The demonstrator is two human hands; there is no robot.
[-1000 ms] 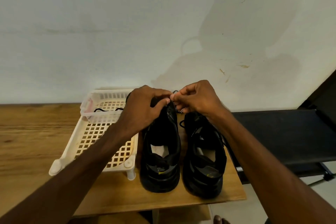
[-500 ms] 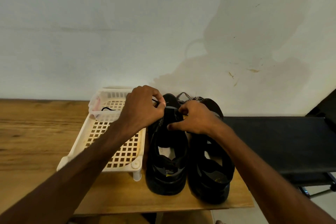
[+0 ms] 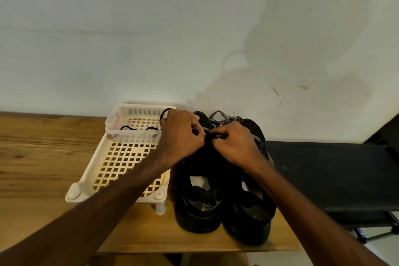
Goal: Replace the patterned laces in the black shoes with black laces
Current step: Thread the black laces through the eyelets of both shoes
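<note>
- The left hand (image 3: 183, 136) and the right hand (image 3: 235, 144) meet over the throat of the left shoe (image 3: 198, 205). They hide its eyelets and tongue, so we cannot see how far any lace is threaded.
- Left hand: the fingers are curled inward and grip a black lace (image 3: 164, 113). Only a thin loop of it shows past the knuckles, over the basket's far corner.
- Right hand: thumb and forefinger pinch a short dark end at the shoe's throat. We read it as the same black lace, though it is very small.
- A second black strand (image 3: 140, 128) lies by the translucent tub (image 3: 112, 123) at the back of the basket. We cannot tell whether it joins the loop.
- The patterned lace (image 3: 222, 117) is a black-and-white woven cord. It lies bunched at the toe end of the shoes, close to the wall (image 3: 151, 28), and is partly covered by the right hand.
- The right shoe (image 3: 248, 222) stands touching the left one, heels toward us. Both are matte black and rounded, with pale insoles visible in the openings.
- The basket (image 3: 86, 177) is cream plastic with a square-grid floor and round corner feet. It stands just beside the left shoe.
- The table (image 3: 43, 157) is wood-grained. Its near edge runs just below the heels and its right edge lies beside the right shoe. The wood extends left of the basket to the frame edge.
- A flat black surface (image 3: 323, 168) lies to the right of the table.
- Both forearms are cut off at the bottom of the frame.
</note>
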